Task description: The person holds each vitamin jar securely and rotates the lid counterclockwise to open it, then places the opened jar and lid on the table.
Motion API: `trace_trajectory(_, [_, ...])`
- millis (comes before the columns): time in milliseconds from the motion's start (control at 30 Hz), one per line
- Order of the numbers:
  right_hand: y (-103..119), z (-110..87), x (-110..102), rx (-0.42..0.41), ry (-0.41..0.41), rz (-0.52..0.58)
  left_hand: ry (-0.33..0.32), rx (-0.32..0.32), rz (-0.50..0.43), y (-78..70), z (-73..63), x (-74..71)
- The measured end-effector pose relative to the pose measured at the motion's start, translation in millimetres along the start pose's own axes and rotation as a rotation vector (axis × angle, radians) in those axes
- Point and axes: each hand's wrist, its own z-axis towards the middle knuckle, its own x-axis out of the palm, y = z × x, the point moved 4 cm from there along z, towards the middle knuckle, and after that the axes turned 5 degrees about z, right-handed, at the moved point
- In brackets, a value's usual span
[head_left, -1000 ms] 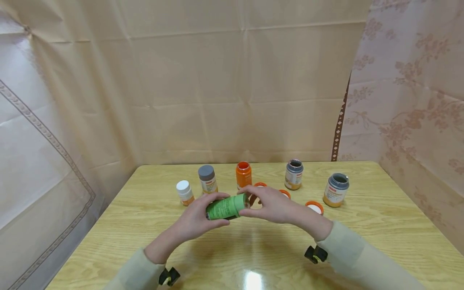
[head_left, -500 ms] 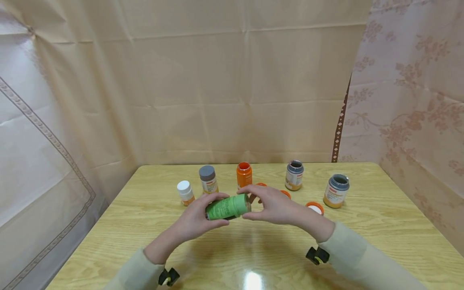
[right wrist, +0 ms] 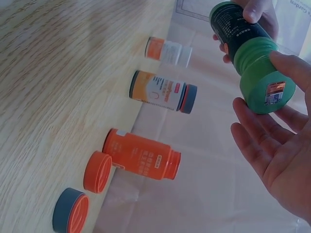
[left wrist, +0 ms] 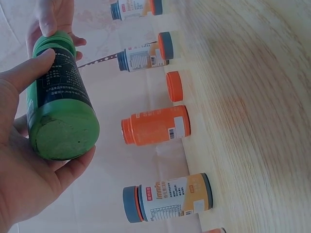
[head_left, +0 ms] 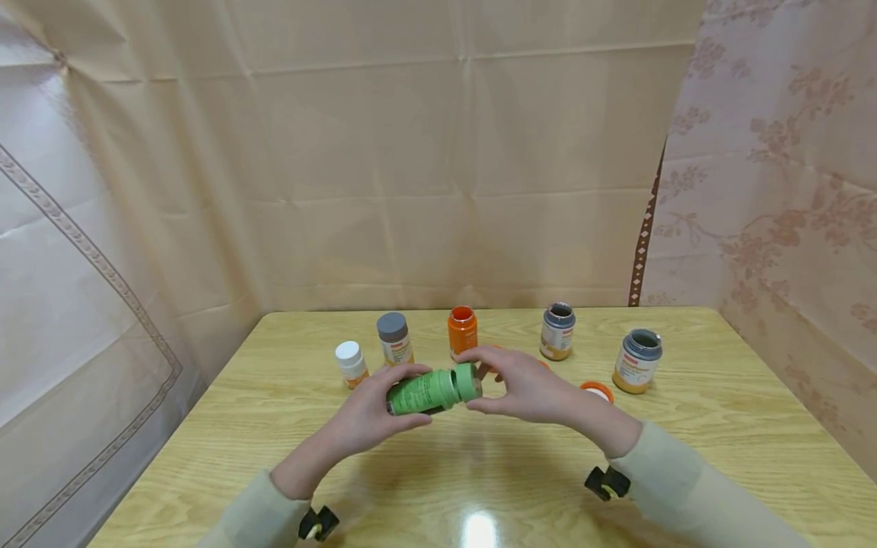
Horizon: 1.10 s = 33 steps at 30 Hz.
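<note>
A green bottle [head_left: 421, 393] with a dark label lies nearly sideways in my left hand [head_left: 370, 411], which grips its body above the table. My right hand [head_left: 530, 388] pinches the green cap [head_left: 469, 382] between thumb and fingers. In the head view a gap shows between the cap and the bottle's shoulder, and the cap is slightly tilted. The right wrist view shows a small sticker on the top of the cap [right wrist: 257, 85]. The bottle's scuffed base [left wrist: 65, 133] faces the left wrist camera.
On the wooden table [head_left: 384, 487] stand a white-capped bottle [head_left: 351, 364], a grey-capped bottle [head_left: 394, 339], an uncapped orange bottle [head_left: 462, 332] and two uncapped grey-necked bottles [head_left: 557, 335], [head_left: 637, 361]. Loose caps, including an orange-rimmed one [head_left: 597, 390], lie among them. A beige cloth [head_left: 438, 167] hangs behind.
My right hand has moved slightly right with the green cap, and a gap has opened between the cap and the bottle. My left hand has stayed almost still with the bottle.
</note>
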Motion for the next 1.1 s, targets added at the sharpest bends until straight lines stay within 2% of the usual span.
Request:
trace_trajectory(267, [-6,-3.0,-3,0.005,0.007,0.079,-0.005,0.005,0.010,3.6,0.9,-1.0])
trace_trajectory(567, [-12,-5.5,-5,0.004,0.002,0.086,0.003,-0.003,0.006,4.8,4.2,-3.1])
trace_trajectory(867, [-20,-4.6,-6,0.000,-0.002,0.122,0.030,0.020,0.008,11.6,8.0,-6.2])
trace_trajectory(1100, [-23,-3.0,-11,0.003,-0.012,0.069,0.024,0.010,-0.032,21.2,10.9,-5.9])
